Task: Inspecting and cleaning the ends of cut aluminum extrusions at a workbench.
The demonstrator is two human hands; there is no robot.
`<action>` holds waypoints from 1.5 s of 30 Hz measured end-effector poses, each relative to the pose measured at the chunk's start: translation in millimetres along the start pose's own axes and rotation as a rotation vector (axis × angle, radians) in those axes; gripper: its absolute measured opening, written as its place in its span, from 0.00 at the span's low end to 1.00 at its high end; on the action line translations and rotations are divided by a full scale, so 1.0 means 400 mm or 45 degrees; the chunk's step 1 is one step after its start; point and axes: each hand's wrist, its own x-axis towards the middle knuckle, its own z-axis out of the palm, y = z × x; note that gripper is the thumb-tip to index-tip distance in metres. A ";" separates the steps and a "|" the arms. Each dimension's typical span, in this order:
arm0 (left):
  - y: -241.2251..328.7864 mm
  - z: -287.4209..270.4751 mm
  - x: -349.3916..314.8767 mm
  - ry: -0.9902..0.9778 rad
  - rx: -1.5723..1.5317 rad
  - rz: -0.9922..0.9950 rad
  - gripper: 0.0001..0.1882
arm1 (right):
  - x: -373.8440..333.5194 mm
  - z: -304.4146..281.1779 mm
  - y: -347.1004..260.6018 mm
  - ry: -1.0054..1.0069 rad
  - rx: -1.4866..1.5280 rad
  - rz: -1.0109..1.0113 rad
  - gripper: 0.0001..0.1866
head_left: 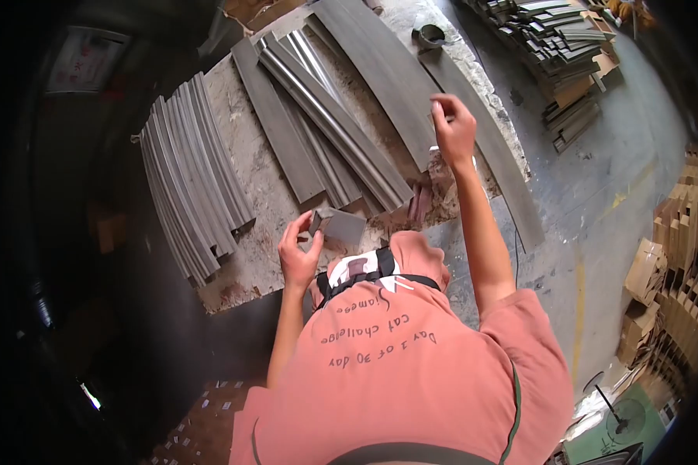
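Left hand (pixel 298 257) grasps small grey block (pixel 343 226) by left end, thumb opposing fingers. Block lies at near edge of bench (pixel 252 167); whether bench bears it, cannot tell. Right hand (pixel 456 133) raised near strip (pixel 506 172), fingers curled — cannot tell if anything pinched. Good handling, as judged: firm, square hold, thumb off corners, which may be sharp. Right forearm should clear strip's overhanging end — a knock could swing it.

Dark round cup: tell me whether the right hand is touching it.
No: a visible gap separates the right hand from the cup.
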 end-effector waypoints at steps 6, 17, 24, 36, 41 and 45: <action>0.006 0.011 -0.043 0.084 -0.022 -0.065 0.17 | 0.330 0.062 0.091 0.259 -0.341 0.263 0.20; 0.075 0.048 0.187 0.066 -0.113 -0.098 0.18 | 0.523 0.045 0.235 -0.217 -0.773 0.517 0.24; 0.173 0.154 0.546 -0.169 -0.022 0.288 0.17 | 0.525 0.019 0.188 -0.261 -0.633 0.302 0.21; 0.296 0.511 0.915 -0.274 -0.080 0.280 0.19 | 0.499 -0.025 0.232 -0.105 -0.342 0.283 0.18; 0.300 0.604 0.994 -0.136 -0.052 0.328 0.19 | 0.508 -0.007 0.296 -0.126 0.102 0.420 0.18; 0.306 0.658 1.028 -0.057 0.026 0.453 0.19 | 0.507 0.009 0.339 -0.114 0.317 0.352 0.17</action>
